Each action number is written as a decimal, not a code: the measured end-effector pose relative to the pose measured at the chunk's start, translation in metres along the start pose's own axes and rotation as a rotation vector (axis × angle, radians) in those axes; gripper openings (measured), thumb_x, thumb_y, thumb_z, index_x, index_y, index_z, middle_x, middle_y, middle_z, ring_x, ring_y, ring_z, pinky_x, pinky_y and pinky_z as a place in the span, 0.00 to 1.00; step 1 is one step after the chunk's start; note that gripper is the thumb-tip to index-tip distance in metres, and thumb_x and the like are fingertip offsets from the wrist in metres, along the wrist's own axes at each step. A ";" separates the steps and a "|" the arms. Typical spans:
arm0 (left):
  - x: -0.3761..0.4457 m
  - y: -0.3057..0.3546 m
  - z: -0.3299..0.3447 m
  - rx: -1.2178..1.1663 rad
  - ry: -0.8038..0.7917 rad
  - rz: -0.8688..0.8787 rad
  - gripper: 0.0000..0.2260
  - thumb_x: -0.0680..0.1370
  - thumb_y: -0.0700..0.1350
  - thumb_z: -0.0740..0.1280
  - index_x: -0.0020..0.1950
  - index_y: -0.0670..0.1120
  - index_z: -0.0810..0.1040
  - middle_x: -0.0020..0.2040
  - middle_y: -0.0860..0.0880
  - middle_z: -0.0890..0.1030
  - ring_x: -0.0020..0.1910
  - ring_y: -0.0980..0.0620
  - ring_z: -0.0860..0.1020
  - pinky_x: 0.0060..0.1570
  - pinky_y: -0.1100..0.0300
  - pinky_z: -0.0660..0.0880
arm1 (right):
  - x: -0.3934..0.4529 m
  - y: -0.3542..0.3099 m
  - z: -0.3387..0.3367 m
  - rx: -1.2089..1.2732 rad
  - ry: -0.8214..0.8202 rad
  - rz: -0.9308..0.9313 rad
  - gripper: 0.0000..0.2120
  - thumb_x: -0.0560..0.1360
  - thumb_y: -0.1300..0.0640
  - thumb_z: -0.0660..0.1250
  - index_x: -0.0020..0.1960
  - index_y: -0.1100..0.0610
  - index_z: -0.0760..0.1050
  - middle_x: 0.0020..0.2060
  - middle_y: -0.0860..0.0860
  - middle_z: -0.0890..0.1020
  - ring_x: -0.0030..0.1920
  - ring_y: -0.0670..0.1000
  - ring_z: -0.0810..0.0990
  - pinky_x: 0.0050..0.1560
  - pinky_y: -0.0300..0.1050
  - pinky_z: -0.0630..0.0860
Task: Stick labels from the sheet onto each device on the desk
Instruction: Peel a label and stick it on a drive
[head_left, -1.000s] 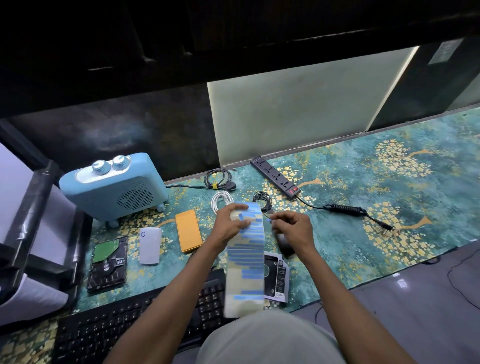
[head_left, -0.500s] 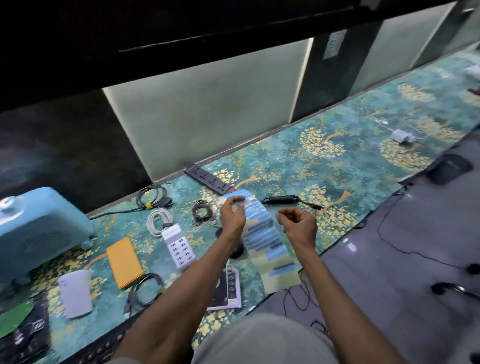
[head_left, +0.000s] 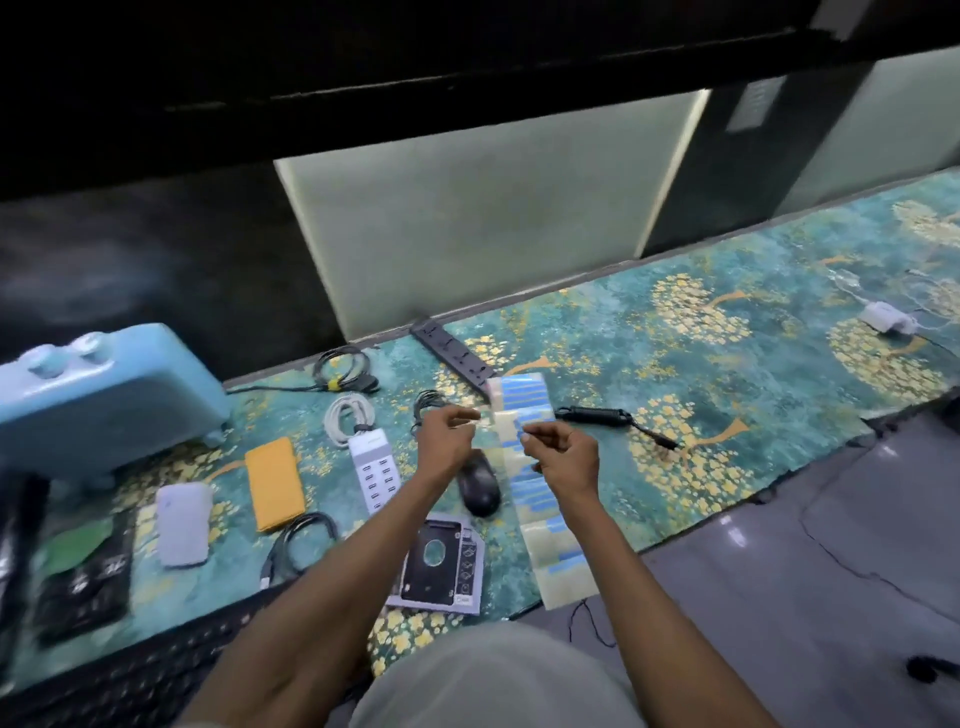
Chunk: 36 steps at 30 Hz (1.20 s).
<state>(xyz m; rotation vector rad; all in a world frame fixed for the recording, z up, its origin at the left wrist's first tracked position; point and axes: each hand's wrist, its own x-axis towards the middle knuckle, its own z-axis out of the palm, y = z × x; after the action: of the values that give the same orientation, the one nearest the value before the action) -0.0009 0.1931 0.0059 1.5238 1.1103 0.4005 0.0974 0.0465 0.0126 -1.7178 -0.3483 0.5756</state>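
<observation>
**Label sheet hangs between the hands, long axis running away from the person**

The label sheet (head_left: 535, 467) drapes from near the bench's front edge up toward the power strip (head_left: 453, 354), its length pointing away from the person. Both hands meet at its upper part. The left hand (head_left: 445, 441) pinches at the sheet's left edge, fingers curled; the right hand (head_left: 563, 451) pinches something small and pale at the right side, probably a label being peeled, though blur hides it. The black mouse (head_left: 479, 486) lies just under the left wrist, the white multi-port charger (head_left: 371, 465) a little further left. Judging by that, the left-side devices are nearest, and the right hand would carry the label across.
</observation>
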 end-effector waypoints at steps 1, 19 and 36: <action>-0.001 -0.003 -0.011 -0.009 0.023 -0.016 0.11 0.72 0.32 0.67 0.42 0.47 0.85 0.43 0.46 0.86 0.43 0.46 0.84 0.45 0.53 0.80 | -0.001 0.001 0.010 0.002 -0.025 0.007 0.03 0.74 0.64 0.76 0.48 0.59 0.85 0.39 0.58 0.86 0.37 0.51 0.84 0.32 0.39 0.77; -0.069 -0.130 -0.299 0.163 0.804 -0.410 0.17 0.70 0.36 0.70 0.58 0.44 0.76 0.57 0.44 0.80 0.56 0.41 0.76 0.44 0.56 0.69 | -0.098 -0.022 0.266 -0.171 -0.706 -0.089 0.03 0.73 0.61 0.77 0.46 0.59 0.85 0.37 0.53 0.86 0.40 0.52 0.85 0.38 0.47 0.80; -0.029 -0.160 -0.303 -0.581 0.170 -0.423 0.15 0.79 0.45 0.71 0.64 0.48 0.76 0.62 0.39 0.80 0.55 0.37 0.80 0.46 0.47 0.80 | -0.119 -0.028 0.301 -0.298 -0.638 0.072 0.15 0.71 0.62 0.79 0.53 0.66 0.78 0.36 0.60 0.83 0.34 0.53 0.82 0.35 0.49 0.80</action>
<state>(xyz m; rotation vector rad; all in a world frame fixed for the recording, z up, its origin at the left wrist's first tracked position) -0.3128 0.3291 -0.0410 0.7353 1.2734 0.5083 -0.1646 0.2376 0.0180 -1.7984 -0.8591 1.1734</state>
